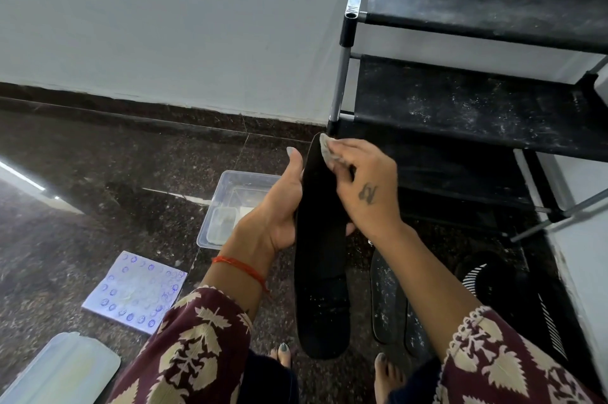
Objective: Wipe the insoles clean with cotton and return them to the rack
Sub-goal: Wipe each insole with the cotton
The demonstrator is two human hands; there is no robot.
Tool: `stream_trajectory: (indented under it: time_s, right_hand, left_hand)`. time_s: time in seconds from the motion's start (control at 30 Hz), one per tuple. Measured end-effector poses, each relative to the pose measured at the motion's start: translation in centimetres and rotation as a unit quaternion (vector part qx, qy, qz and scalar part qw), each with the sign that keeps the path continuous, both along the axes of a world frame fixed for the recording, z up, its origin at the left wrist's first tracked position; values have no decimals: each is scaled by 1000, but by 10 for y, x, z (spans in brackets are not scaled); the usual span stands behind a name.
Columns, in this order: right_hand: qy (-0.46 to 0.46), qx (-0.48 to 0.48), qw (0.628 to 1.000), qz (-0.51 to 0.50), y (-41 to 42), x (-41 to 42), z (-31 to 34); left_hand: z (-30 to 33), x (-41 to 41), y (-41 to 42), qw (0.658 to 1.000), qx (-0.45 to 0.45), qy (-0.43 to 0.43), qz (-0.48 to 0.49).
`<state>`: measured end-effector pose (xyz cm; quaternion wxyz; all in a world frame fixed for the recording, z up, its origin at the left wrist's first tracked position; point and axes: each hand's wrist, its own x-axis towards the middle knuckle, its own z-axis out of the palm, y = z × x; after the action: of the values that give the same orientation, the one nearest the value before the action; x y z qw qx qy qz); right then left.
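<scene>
A long black insole point(322, 278) is held upright in front of me, its heel end speckled with white dust. My left hand point(279, 206) grips its left edge, thumb along the side. My right hand point(365, 186) pinches a greyish cotton pad point(327, 148) against the insole's top tip. Two more dusty insoles point(390, 301) lie on the floor to the right. The black shoe rack point(477, 101) stands at the right, its fabric shelves dusty.
A clear plastic tub point(230, 186) with a small container inside sits on the dark granite floor. A blue-dotted packet point(138, 291) and a translucent lid point(62, 370) lie at the left. A black shoe point(506, 288) is under the rack. My bare feet show below.
</scene>
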<state>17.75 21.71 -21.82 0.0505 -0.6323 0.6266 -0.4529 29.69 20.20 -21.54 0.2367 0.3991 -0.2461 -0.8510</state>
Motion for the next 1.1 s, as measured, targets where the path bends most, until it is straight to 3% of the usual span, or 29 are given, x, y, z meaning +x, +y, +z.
stream_trajectory:
  time_s: [0.2, 0.3, 0.4, 0.53, 0.77, 0.97, 1.1]
  right_hand:
    - [-18, 3, 991, 135, 7, 6, 4]
    - [37, 30, 983, 175, 10, -3, 5]
    - [107, 53, 988, 95, 9, -14, 3]
    - [44, -16, 997, -56, 2, -19, 3]
    - [-12, 11, 1000, 14, -1, -1, -1]
    - [55, 27, 991, 121, 7, -10, 2]
    - [66, 7, 998, -19, 5, -23, 4]
  left_hand:
    - [1, 3, -2, 1000, -18, 6, 23]
    - [0, 4, -4, 999, -13, 24, 32]
    - [0, 4, -4, 1000, -4, 5, 21]
    - [2, 5, -2, 1000, -6, -6, -4]
    - [0, 4, 2, 1000, -8, 5, -20]
    - [-2, 4, -2, 1000, -13, 14, 6]
    - [0, 5, -4, 1000, -10, 5, 12]
